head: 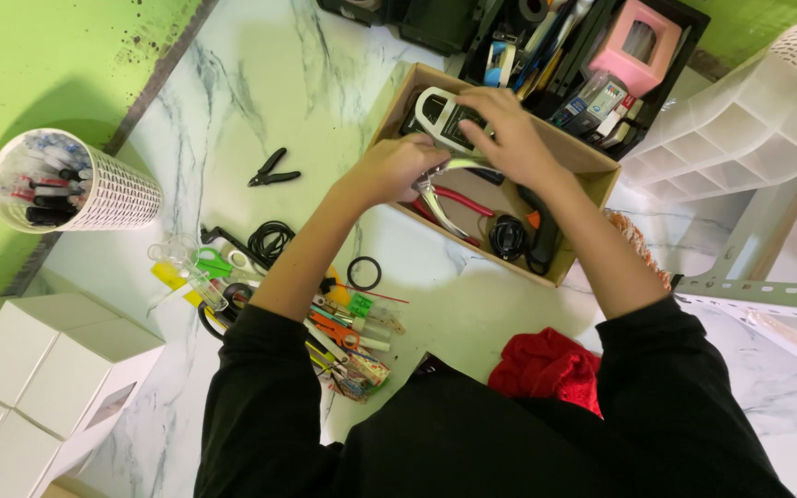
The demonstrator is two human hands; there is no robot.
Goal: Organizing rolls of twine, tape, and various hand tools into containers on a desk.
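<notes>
Both hands worked over the cardboard box. The left hand was closed on what looked like metal pliers; the right hand gripped a white meter. Keeping the tools low would avoid snagging the red-handled pliers beneath. Black cutters lay far left.

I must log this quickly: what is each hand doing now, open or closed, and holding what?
Left hand: closed, grip on the metal tool over the cardboard box.
Right hand: fingers curled on the same tool; a full grip cannot be told.
</notes>
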